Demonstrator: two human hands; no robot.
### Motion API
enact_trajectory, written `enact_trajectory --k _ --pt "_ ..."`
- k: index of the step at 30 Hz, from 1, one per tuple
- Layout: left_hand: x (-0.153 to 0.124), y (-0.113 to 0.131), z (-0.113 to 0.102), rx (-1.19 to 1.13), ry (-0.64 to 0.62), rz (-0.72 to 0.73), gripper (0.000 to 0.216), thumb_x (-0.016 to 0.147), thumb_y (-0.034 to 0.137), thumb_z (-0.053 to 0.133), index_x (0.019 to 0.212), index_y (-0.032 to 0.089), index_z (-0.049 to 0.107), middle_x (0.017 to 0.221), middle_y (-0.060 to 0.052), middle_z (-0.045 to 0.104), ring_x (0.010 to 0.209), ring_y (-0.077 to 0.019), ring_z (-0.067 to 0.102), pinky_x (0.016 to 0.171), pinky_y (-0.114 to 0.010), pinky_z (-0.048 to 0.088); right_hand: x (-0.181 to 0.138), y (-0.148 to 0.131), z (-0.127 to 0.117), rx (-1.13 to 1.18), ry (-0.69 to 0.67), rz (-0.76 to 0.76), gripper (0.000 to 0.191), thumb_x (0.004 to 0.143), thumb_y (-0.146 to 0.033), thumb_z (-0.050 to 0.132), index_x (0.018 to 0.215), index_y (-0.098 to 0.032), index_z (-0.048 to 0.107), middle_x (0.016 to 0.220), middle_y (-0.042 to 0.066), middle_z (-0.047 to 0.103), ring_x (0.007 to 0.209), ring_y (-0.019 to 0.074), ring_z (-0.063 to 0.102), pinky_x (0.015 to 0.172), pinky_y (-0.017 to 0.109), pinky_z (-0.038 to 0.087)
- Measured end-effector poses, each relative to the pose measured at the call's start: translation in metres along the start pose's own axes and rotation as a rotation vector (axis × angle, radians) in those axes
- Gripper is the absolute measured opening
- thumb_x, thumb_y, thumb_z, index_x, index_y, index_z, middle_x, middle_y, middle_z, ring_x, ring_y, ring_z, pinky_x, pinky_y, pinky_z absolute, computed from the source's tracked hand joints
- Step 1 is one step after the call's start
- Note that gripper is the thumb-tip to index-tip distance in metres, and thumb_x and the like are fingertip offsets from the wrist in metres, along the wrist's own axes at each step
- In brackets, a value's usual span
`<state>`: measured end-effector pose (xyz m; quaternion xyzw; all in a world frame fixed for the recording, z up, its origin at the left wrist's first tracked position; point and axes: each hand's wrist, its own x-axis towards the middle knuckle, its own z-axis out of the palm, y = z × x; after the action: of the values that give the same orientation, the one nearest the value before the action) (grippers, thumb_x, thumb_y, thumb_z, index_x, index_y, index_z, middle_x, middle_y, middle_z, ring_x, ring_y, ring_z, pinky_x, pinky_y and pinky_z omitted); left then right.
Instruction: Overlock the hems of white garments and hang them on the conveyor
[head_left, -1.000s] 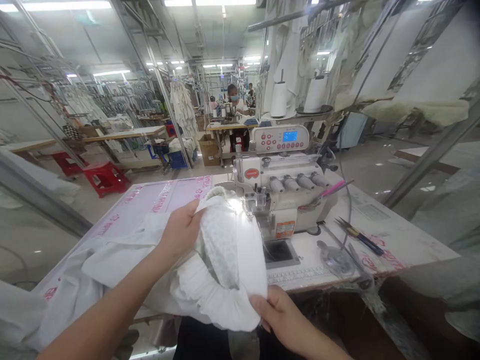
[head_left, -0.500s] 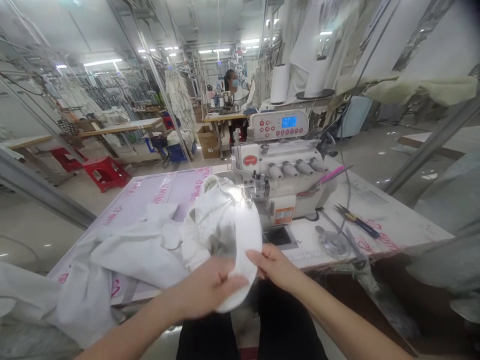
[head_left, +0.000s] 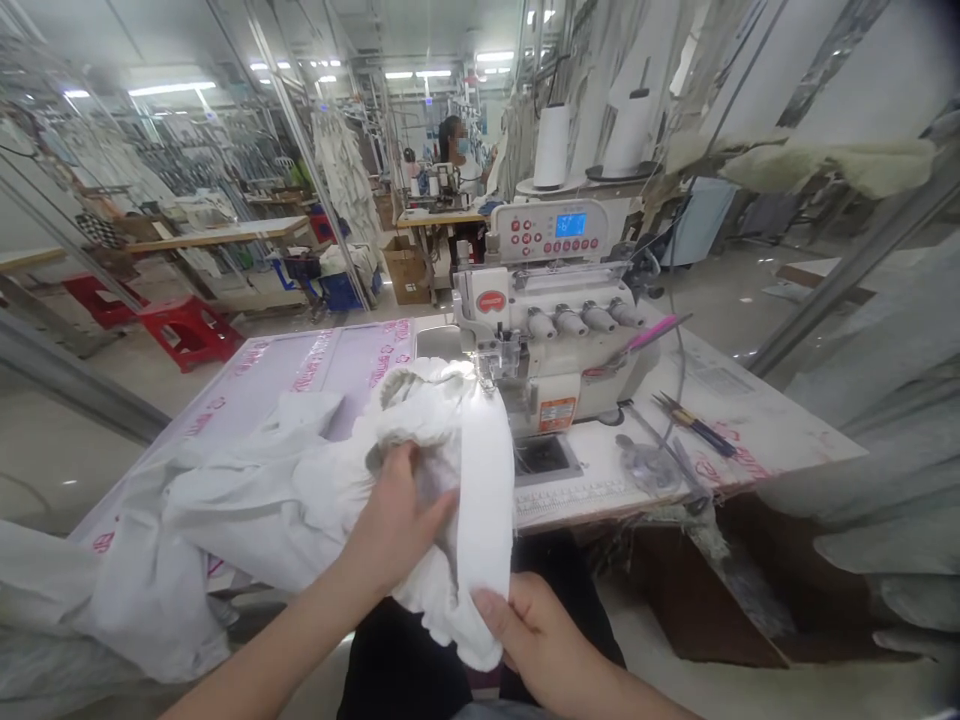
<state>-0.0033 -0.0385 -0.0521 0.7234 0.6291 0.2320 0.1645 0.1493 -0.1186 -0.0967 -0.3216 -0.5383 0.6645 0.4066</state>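
A bunched white garment [head_left: 285,500] lies over the sewing table [head_left: 735,440] and reaches up to the needle of the overlock machine [head_left: 547,340]. My left hand [head_left: 397,525] is closed on a fold of the garment near its middle, fingers curled into the cloth. Lower down, my right hand [head_left: 536,635] pinches the garment's bottom edge in front of the table. The cloth between my hands hangs as a smooth white strip.
Scissors [head_left: 694,425] and a crumpled clear plastic piece [head_left: 645,465] lie right of the machine. Thread cones [head_left: 551,145] stand behind it. Red stools [head_left: 187,335] and work tables [head_left: 217,235] fill the left; a person [head_left: 454,150] sits at a far machine. Pale fabric hangs at right.
My left hand moved up into the garment's folds. My right hand dropped from the table edge to the cloth's bottom edge. The view shifted slightly.
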Motion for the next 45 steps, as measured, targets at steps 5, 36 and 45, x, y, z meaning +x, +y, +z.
enact_trajectory --k 5,36,45 --pt "0.016 -0.015 0.0 0.338 -0.213 -0.002 0.029 0.081 0.039 0.034 0.072 0.015 0.048 0.065 -0.007 0.056 0.061 -0.0218 0.054 0.055 -0.03 0.035 0.001 -0.003 0.001 -0.028 0.008 -0.014 0.041 0.086 -0.043 0.038 0.057 -0.013 0.038 0.054 -0.002 0.032 0.048 0.0058 0.025 0.043 0.019 0.021" --pt "0.026 0.033 -0.025 0.307 -0.053 0.482 0.071 0.07 0.032 0.049 0.132 0.015 0.02 0.136 -0.01 0.025 0.123 -0.0246 0.026 0.097 -0.039 0.03 0.093 -0.044 -0.043 0.308 0.139 0.148 0.044 0.066 -0.052 0.059 0.05 -0.016 0.039 0.029 -0.008 0.033 0.027 0.0033 0.02 0.032 0.019 0.011" --pt "0.042 0.028 -0.014 0.4 -0.041 0.514 0.061 0.061 0.0 0.034 0.119 0.014 0.042 0.128 -0.007 0.041 0.114 -0.0182 0.041 0.092 -0.032 0.038 0.067 -0.056 -0.044 0.007 0.077 0.023 0.035 0.078 -0.047 0.046 0.074 -0.013 0.051 0.057 0.001 0.055 0.042 0.0078 0.043 0.038 0.018 0.034"
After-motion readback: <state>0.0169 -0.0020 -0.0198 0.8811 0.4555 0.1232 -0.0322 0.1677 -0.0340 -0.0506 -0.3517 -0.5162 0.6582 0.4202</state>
